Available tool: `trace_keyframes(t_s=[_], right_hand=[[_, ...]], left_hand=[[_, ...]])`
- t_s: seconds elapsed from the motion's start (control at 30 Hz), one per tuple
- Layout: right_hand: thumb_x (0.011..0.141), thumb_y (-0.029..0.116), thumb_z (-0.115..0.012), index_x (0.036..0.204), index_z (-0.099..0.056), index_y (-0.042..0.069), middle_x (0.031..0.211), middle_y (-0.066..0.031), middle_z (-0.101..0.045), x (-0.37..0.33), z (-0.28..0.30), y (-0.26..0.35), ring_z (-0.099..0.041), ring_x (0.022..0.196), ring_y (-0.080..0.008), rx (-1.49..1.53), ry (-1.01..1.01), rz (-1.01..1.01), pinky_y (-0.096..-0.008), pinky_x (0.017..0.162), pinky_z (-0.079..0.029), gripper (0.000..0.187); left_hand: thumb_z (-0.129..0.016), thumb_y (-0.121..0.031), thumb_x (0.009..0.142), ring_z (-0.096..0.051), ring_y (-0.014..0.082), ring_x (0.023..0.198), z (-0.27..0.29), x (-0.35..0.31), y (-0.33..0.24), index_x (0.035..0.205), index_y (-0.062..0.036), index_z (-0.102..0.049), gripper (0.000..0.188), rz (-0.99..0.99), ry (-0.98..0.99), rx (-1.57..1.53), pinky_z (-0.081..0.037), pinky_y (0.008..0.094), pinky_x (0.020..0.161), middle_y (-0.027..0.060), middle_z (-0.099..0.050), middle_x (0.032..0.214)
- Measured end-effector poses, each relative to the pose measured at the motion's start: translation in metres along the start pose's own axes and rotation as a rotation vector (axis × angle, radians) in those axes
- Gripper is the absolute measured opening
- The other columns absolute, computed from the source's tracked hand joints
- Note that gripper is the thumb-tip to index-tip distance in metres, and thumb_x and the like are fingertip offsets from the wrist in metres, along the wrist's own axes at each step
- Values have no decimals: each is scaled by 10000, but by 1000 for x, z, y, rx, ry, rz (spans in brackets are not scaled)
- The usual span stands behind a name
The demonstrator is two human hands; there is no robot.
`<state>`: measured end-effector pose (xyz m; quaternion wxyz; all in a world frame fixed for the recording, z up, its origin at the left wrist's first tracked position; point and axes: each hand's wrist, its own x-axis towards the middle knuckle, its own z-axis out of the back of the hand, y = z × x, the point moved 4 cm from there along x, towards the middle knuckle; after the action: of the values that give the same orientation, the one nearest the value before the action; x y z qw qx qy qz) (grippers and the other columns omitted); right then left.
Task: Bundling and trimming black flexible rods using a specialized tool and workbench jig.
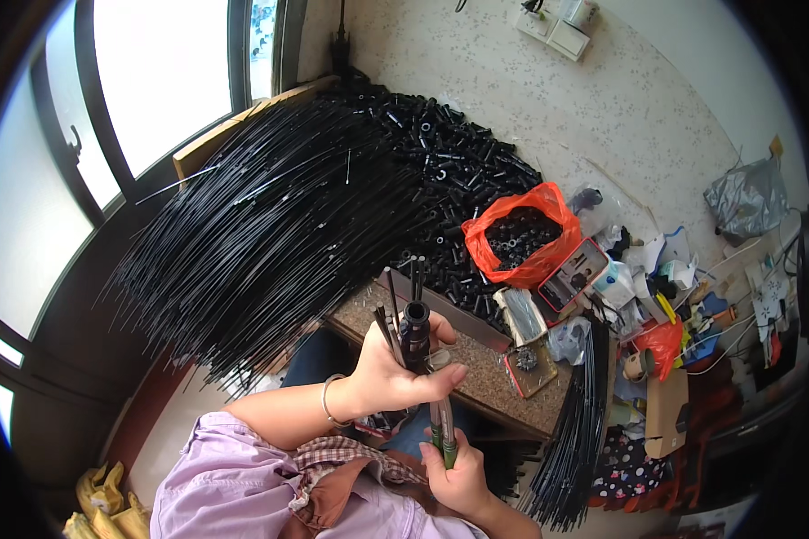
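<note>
My left hand [395, 370] is closed around a black hollow tubular fitting [415, 325], its round open end facing up. Several thin black rods [389, 331] stick up beside the fitting from the same grip. Below, my right hand [458, 478] grips the green handles of a pair of pliers [443, 438]. The pliers' upper part reaches up to the left thumb; their jaws cannot be made out clearly. Both hands are in front of a speckled brown tabletop [490, 384].
A large sheaf of black rods [261, 216] fills the left, beside heaped short black tubes [485, 157]. An orange-red bag [562, 205] holds small black parts. A phone [573, 274], another rod bundle [575, 422] and mixed clutter are at right. Windows line the left.
</note>
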<state>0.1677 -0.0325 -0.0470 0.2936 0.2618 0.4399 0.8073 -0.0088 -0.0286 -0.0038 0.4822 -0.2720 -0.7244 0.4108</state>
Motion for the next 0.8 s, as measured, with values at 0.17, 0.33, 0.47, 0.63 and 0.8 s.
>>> trace_keyframes(t_s=[0.17,0.33,0.47,0.63,0.8], right_hand=[[810,19,-578,1132,-475,8,671,-58,-565,19,33,13,-518,518,-101,-6,99,-24,-232,492,-429,338],[733,-50,-589,1087,-474,17,986,-163,-534,11,64,-15,-534,727,-151,864,88,-234,-232,588,-435,378],[669,38,-653,900,-549,37,1086,-97,-510,25,80,9,-483,994,-247,300,30,67,-357,783,-430,254],[561,179,-693,706,-592,128,1031,11,-522,17,81,54,-425,1057,-307,-1069,-281,668,-524,969,-208,183],[573,98,-684,799,-666,116,1015,48,-547,12,89,57,-490,989,-292,-1236,-350,956,-474,905,-326,228]], left_hand=[[-784,-170,661,-491,71,637,11,5,-8,992,-14,-511,456,-25,35,108,-415,217,580,7,-534,706],[-691,-111,760,-490,105,626,22,11,-1,834,-42,-470,244,-31,242,-275,-393,236,564,30,-516,696],[-737,-181,739,-478,74,600,16,6,2,840,-27,-499,301,-6,320,-267,-396,213,545,-6,-511,675],[-662,-420,778,-465,69,543,17,3,5,850,-28,-486,436,56,281,-251,-388,211,495,-3,-498,656],[-620,-441,804,-472,59,528,17,2,6,866,-30,-478,439,83,189,-209,-381,206,479,-12,-476,624]])
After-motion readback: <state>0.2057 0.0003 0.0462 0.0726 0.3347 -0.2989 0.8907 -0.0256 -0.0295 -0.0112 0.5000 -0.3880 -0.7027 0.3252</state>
